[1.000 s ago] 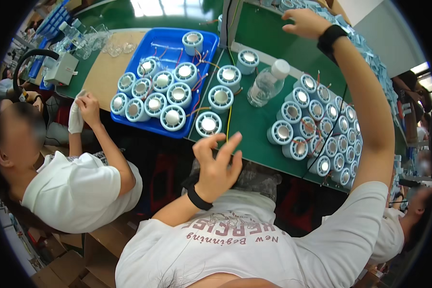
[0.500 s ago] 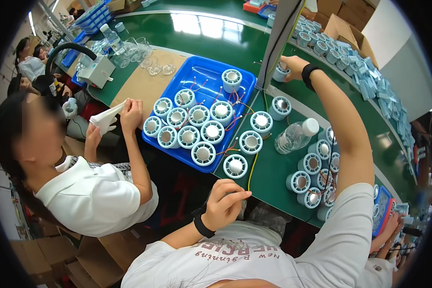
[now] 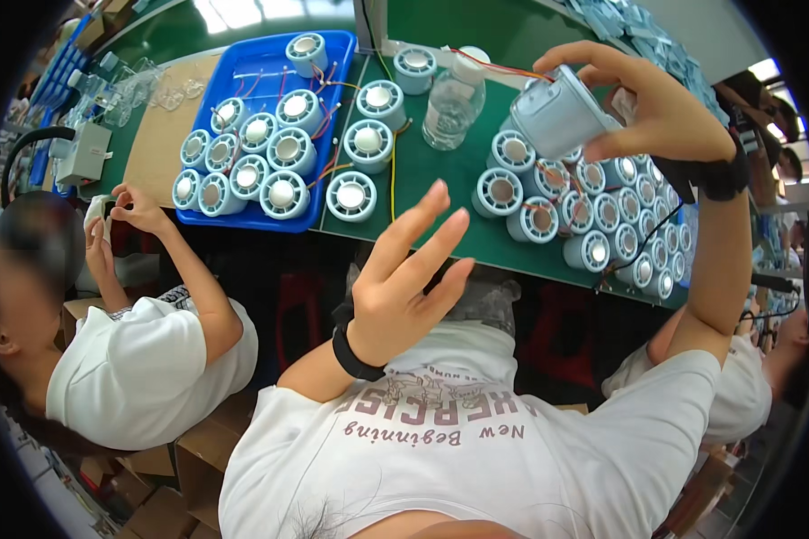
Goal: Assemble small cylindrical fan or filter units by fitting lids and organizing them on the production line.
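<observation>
The right hand (image 3: 670, 108) grips a light-blue cylindrical housing (image 3: 559, 117), thumb against the near side and fingers across the far side; the unit is raised above the right-hand group of housings (image 3: 593, 211) and tilted. This side grip probably leaves the red wire lead (image 3: 503, 68) unpinched, as it trails from the upper edge toward the bottle. The left hand (image 3: 388, 310) holds nothing: its fingers are spread in front of the bench (image 3: 422, 193) edge. Housings in the blue tray (image 3: 265, 59) and in the column beside it (image 3: 368, 146) stand with metallic discs upward, presumably for stability and access. The transparent bottle (image 3: 449, 115) stands between the column and the right-hand group. Dark-red lettering and a line drawing mark the wearer's white shirt (image 3: 440, 449); no legible marking is seen on the housings.
</observation>
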Demonstrator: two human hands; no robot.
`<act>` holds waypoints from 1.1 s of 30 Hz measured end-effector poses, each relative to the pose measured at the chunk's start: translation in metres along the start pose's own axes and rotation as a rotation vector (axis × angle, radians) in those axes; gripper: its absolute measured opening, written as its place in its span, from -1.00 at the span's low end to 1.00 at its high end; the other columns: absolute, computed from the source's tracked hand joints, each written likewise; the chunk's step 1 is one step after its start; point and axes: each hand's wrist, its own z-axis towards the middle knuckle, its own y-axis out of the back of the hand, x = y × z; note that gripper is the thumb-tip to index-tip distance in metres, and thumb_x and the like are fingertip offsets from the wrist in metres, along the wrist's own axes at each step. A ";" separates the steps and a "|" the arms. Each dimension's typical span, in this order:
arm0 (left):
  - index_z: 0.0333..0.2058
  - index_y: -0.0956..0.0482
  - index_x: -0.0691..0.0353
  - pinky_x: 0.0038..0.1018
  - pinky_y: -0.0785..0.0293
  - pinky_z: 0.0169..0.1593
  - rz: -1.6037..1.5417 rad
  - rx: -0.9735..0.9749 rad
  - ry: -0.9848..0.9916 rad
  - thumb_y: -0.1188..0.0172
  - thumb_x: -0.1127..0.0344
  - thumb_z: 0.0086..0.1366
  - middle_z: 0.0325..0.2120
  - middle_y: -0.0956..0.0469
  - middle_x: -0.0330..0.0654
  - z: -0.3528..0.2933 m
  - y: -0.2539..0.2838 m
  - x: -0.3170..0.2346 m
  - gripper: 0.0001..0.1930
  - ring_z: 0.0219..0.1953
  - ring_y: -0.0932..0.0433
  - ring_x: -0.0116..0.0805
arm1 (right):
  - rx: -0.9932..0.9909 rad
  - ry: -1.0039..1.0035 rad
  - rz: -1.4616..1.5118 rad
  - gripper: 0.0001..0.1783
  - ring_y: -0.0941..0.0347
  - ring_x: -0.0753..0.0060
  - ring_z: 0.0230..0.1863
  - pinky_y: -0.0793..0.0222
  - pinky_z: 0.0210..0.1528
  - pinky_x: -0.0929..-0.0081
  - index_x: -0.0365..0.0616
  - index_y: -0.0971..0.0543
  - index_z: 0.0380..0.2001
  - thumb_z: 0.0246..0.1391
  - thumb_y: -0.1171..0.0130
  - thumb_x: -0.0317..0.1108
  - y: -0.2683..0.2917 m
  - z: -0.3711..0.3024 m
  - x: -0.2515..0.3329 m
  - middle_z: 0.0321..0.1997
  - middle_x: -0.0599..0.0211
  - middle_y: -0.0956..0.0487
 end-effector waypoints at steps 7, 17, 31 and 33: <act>0.15 -0.38 0.36 -0.32 -0.48 0.07 -0.049 0.004 -0.021 -0.51 0.45 -0.11 0.13 -0.36 0.17 0.008 -0.032 -0.017 -0.22 0.06 -0.50 -0.03 | 0.089 -0.125 0.287 -0.08 -0.56 0.46 -0.21 -0.41 -0.25 0.53 -0.17 -0.36 0.14 -0.31 -0.55 -0.10 -0.051 -0.033 0.041 -0.05 0.24 -0.56; 0.14 -0.38 0.43 -0.36 -0.51 0.02 0.020 -0.051 -0.070 -0.55 0.44 -0.17 0.06 -0.42 0.09 -0.015 -0.020 -0.014 -0.17 0.00 -0.53 -0.13 | -0.029 -0.251 0.575 -0.15 -0.42 0.62 -0.34 -0.29 -0.32 0.67 -0.17 -0.29 0.21 -0.06 -0.36 0.03 -0.075 -0.037 0.051 -0.14 0.22 -0.52; 0.14 -0.24 0.32 -0.19 -0.54 0.06 -1.267 -0.143 0.670 -0.38 0.16 0.10 -0.01 -0.37 0.02 -0.026 0.001 -0.020 -0.28 0.00 -0.51 -0.11 | -0.763 -0.220 0.887 -0.59 -0.47 0.52 -0.16 -0.35 -0.09 0.61 -0.23 -0.40 0.00 0.05 -0.04 -0.71 -0.175 -0.049 0.080 0.00 0.19 -0.45; 0.14 -0.22 0.31 -0.18 -0.55 0.06 -1.324 -0.112 0.699 -0.36 0.13 0.12 -0.04 -0.39 0.01 -0.028 0.006 -0.016 -0.29 -0.01 -0.51 -0.09 | -0.767 -0.216 0.809 -0.66 -0.50 0.38 -0.09 -0.39 -0.01 0.51 -0.26 -0.43 -0.08 0.05 -0.09 -0.72 -0.183 -0.050 0.080 -0.01 0.17 -0.46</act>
